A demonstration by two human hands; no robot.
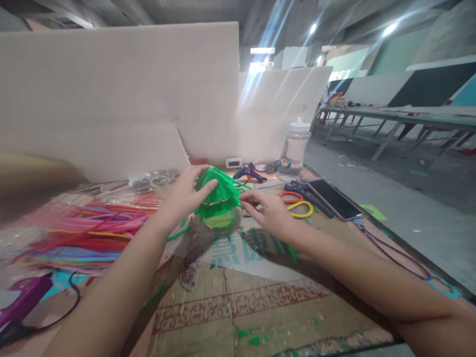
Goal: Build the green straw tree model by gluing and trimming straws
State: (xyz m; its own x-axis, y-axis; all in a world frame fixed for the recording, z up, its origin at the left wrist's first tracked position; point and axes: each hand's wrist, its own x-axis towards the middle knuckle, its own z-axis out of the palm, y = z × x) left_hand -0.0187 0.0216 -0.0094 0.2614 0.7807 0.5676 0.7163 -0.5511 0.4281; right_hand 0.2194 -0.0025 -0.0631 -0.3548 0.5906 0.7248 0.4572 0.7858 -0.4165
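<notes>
A green craft piece, built from layers of short green fuzzy sticks like a small tree, stands on flattened cardboard. My left hand cups its left side, with the thumb pressed on the top. My right hand is at its right edge, the fingertips pinching the ends of the green sticks.
A heap of coloured fuzzy sticks lies at left, with a purple glue gun at the near left. Behind are scissors, a phone, a clear jar, a blue glue gun and white partition boards.
</notes>
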